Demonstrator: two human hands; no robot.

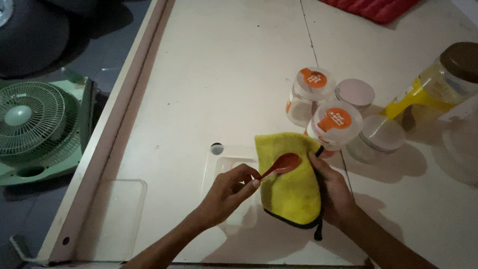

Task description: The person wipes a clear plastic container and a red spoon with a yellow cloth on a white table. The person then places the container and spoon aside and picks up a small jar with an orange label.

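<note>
I see left hand (226, 192) pinching red spoon (281, 165), bowl up-right over yellow cloth (291, 177); right hand (332, 187) gripping cloth's right edge, frame centre.

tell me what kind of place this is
Probably a home, perhaps a kitchen or utility corner, though that is a guess. A worn white table holds clear plastic jars, a green electric fan sits on the floor, and a yellow cleaning cloth is in use.

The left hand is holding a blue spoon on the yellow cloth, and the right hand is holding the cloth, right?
Not quite. The spoon is red, not blue, as the head view shows. The left hand does hold it against the yellow cloth, and the right hand holds the cloth.
</note>
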